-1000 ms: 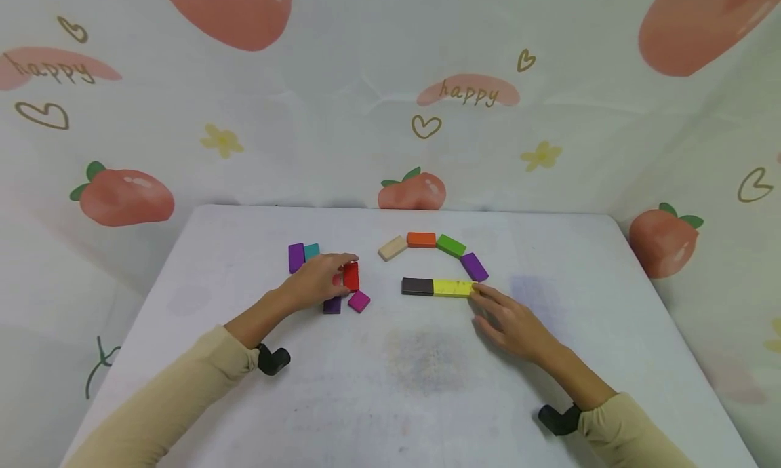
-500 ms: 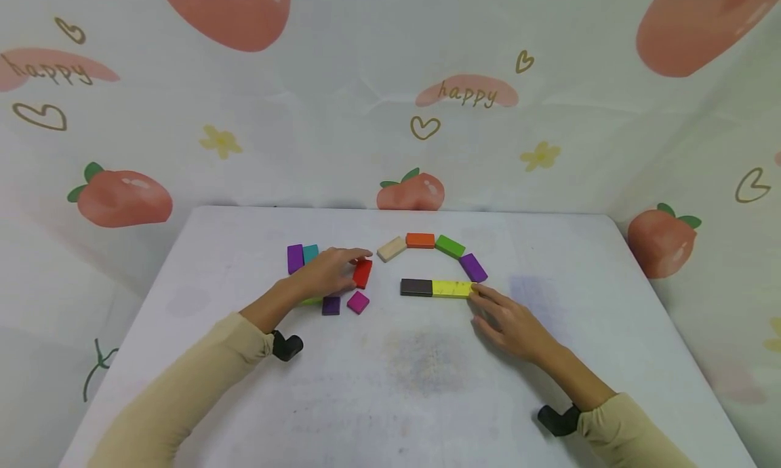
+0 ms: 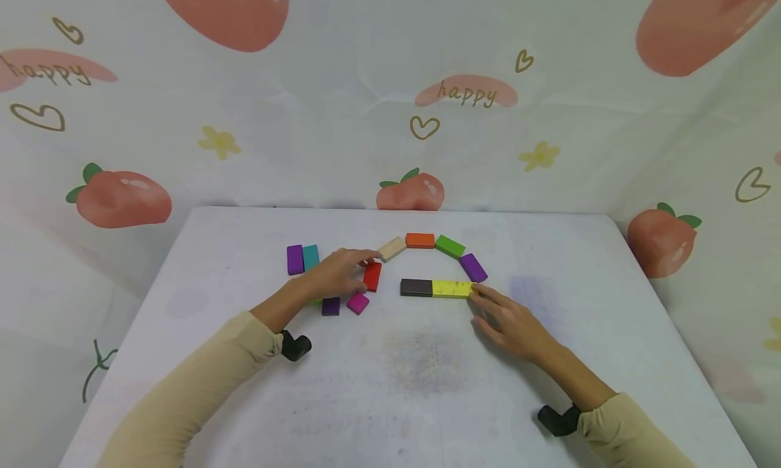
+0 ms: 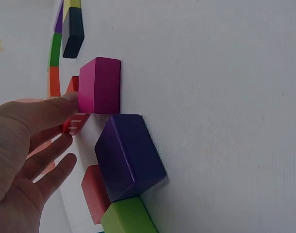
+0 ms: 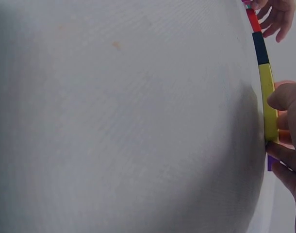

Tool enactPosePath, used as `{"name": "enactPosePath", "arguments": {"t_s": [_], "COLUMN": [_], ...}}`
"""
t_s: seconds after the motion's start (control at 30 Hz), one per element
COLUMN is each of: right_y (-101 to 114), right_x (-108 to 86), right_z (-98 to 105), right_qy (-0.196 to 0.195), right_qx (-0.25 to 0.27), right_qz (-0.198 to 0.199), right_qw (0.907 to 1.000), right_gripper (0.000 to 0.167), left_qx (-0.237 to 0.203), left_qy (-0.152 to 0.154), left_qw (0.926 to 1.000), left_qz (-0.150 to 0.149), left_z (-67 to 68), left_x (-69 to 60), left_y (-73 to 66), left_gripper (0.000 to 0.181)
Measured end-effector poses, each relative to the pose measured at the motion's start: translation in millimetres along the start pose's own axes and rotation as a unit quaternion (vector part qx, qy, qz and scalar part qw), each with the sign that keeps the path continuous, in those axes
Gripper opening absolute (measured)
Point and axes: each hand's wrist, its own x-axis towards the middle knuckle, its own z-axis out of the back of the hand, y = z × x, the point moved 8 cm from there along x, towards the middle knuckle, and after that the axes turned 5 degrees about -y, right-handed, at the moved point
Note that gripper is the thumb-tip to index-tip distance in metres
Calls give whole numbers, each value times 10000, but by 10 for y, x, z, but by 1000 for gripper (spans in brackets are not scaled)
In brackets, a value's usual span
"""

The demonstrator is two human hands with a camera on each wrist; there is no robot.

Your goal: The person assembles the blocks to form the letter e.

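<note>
In the head view, my left hand (image 3: 337,274) pinches a red block (image 3: 372,277) between thumb and fingers, just below the beige block (image 3: 392,249). The left wrist view shows the left hand (image 4: 22,145) with the red block (image 4: 81,124) partly hidden behind its thumb and the magenta block (image 4: 102,86). My right hand (image 3: 512,324) touches the right end of a yellow piece (image 3: 450,289), which abuts a black block (image 3: 416,287). Orange (image 3: 420,241), green (image 3: 450,246) and purple (image 3: 473,267) blocks curve above it from the beige one.
Around the left hand lie a purple block (image 3: 295,260), a teal block (image 3: 310,256), a dark purple block (image 3: 331,306) and a magenta block (image 3: 358,303). Light green and pale red blocks, mostly covered in the head view, appear in the left wrist view.
My left hand has moved right with the red block, bringing it from the left cluster towards the black block and the beige one. The right hand stays in place.
</note>
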Motion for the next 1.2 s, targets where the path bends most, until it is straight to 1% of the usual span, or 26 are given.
{"name": "enactPosePath", "arguments": {"t_s": [0.1,0.17,0.4,0.77,1.2], "right_y": [0,2,5,-2,-19], "right_x": [-4,-4,3,-7,-13], "right_z": [-2,0,12,3,-14], "right_qy": [25,41,83,40,60], "right_qx": [-9,-10,24,29,50], "right_qz": [-5,-19,-64,-12,-29], "right_qw": [10000,10000,9999,10000,10000], "right_gripper": [48,48,49,49,48], "left_qx": [-5,-9,122,246,318], "left_qy": [11,-6,-121,-225,-201], "left_qw": [10000,10000,9996,9989,9991], "left_qz": [77,76,-204,-317,-179], "left_z": [-15,-20,-39,-50,-58], "left_x": [9,12,36,51,58], "left_y": [-15,-29,-95,-127,-108], "left_gripper": [66,66,66,65,69]}}
